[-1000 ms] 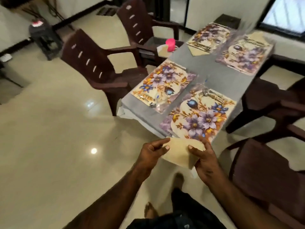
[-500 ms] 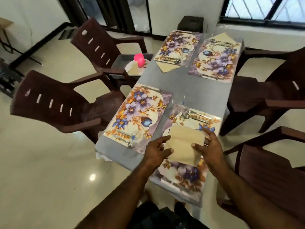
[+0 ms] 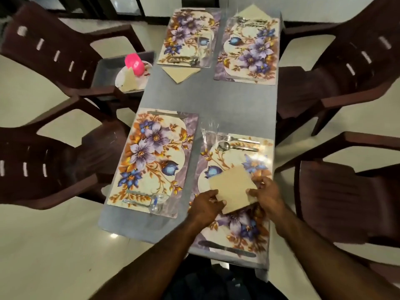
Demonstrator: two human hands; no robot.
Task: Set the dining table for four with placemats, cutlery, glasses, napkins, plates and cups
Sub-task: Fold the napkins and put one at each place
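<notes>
A folded beige napkin [image 3: 232,189] is held over the near right floral placemat [image 3: 229,234]. My left hand [image 3: 205,205] pinches its left edge and my right hand [image 3: 267,194] pinches its right edge. A fork [image 3: 238,139] and spoon [image 3: 233,146] lie at that mat's far end beside a clear glass [image 3: 211,132], and a knife [image 3: 225,249] lies at its near end. The near left placemat [image 3: 151,161] carries cutlery and a glass [image 3: 158,204]. Both far placemats [image 3: 188,37] [image 3: 246,48] have cutlery, each with a napkin [image 3: 180,72] [image 3: 252,13].
The grey table [image 3: 207,98] has dark brown plastic chairs on both sides [image 3: 54,152] [image 3: 350,191]. The far left chair seat holds a plate [image 3: 140,81] with a pink cup [image 3: 133,63] and a napkin. Pale glossy floor surrounds the table.
I have stepped up to the table's near end. Both hands carried the napkin forward from beyond the table's edge to above the near right placemat.
</notes>
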